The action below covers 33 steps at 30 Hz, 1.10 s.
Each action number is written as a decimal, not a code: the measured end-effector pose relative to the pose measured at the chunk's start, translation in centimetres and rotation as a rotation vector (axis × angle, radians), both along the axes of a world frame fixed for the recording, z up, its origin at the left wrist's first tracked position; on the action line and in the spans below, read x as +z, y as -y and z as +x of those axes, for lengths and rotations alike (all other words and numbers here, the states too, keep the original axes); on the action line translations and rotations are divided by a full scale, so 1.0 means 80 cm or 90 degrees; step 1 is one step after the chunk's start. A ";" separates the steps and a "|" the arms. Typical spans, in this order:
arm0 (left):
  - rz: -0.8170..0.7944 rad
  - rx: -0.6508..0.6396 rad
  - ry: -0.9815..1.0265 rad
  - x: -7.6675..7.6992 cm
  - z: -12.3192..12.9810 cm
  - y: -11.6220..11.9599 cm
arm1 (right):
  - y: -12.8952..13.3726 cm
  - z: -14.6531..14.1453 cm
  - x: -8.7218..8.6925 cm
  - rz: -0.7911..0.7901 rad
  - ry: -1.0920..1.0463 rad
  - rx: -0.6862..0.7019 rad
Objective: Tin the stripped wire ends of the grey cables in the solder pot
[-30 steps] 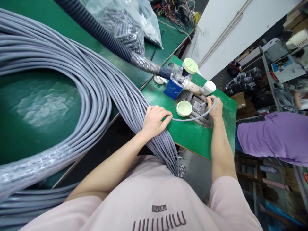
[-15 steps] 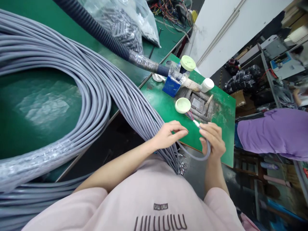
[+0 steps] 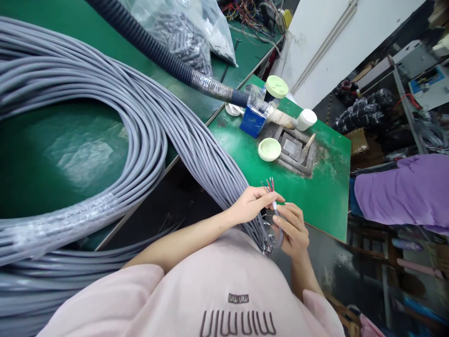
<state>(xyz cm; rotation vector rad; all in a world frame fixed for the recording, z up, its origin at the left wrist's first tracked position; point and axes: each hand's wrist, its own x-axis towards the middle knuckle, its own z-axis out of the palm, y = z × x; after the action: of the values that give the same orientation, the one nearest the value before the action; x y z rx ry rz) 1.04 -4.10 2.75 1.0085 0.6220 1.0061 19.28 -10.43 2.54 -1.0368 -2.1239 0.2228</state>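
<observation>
One grey cable bends up between my hands, its end stripped into thin coloured wires that fan upward. My right hand grips the cable's grey sheath just below a white band. My left hand is closed on the wires with thumb and fingers, close above the band. Beneath my left forearm runs a thick bundle of grey cables, joined to a large coil on the left. Beyond my hands, on the green table, lie an open pale-green tub and a small metal pot set in a dirty frame.
A black corrugated hose leads to a nozzle by a blue block. A white tub and a lidded jar stand behind. A plastic bag of grey pieces lies farther back. Someone in a purple top is at right.
My right hand has drawn the cable end back from the open tub toward my body. My left hand has closed on its wires.
</observation>
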 end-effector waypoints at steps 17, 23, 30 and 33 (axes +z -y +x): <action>-0.052 0.011 -0.014 -0.013 0.003 0.005 | 0.006 -0.008 -0.011 0.005 -0.039 0.038; -0.077 0.011 -0.008 -0.012 0.001 0.006 | 0.006 -0.009 -0.012 0.000 -0.026 0.042; -0.150 -0.003 0.032 -0.013 0.004 0.006 | 0.005 -0.012 -0.010 -0.013 -0.035 0.039; -0.191 -0.018 0.050 -0.016 0.005 0.005 | 0.004 -0.015 -0.007 -0.020 -0.043 0.038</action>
<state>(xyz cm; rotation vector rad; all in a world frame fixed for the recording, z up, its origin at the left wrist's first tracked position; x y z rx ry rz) 1.45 -4.53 1.47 0.7094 0.6687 0.8921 18.09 -10.76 1.97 -0.9712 -2.0987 0.3158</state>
